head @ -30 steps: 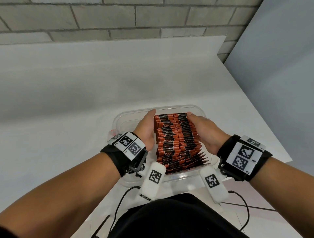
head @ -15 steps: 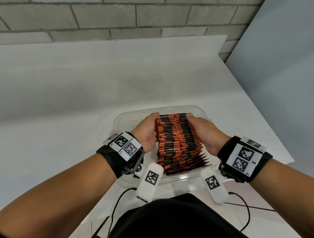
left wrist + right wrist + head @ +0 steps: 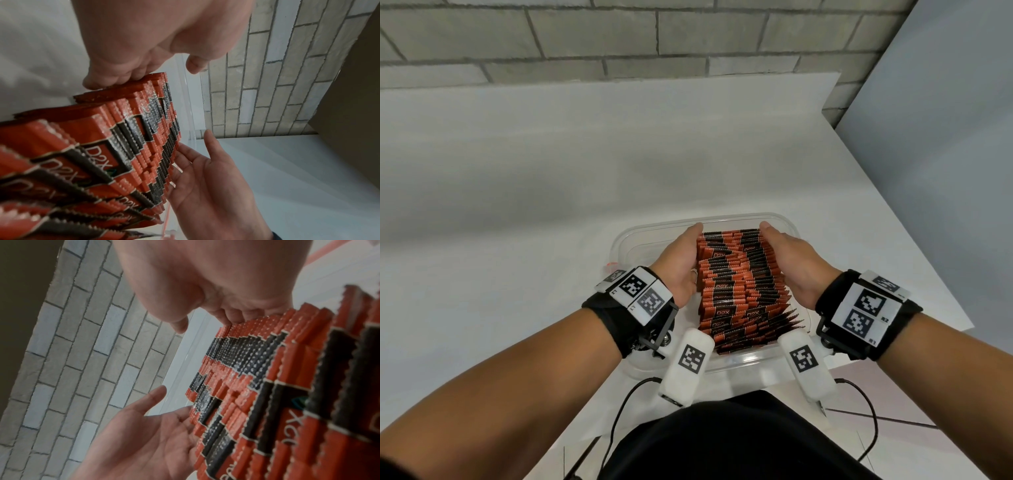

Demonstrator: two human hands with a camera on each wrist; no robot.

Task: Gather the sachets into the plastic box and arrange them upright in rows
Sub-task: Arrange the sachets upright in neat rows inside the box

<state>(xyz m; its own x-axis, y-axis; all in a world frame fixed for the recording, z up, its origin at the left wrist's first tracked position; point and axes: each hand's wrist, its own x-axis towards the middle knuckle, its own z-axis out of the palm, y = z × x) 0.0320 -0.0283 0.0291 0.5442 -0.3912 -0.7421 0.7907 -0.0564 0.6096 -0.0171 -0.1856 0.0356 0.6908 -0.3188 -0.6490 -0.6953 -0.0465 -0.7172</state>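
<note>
Both my flat, straight-fingered hands, left hand (image 3: 681, 263) and right hand (image 3: 789, 263), have straightened against the sachets (image 3: 739, 284) in the plastic box (image 3: 654, 233) at the white table's (image 3: 517, 205) near edge below a brick wall (image 3: 619, 37); wrist views show "D2X" print.

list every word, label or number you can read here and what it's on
"D2X": printed in white on the orange and black sachets, clearest in the left wrist view.
"L" and "R2": tiny marks beside the wristband marker tags; barely legible.
The square marker codes hold no readable text.
</note>
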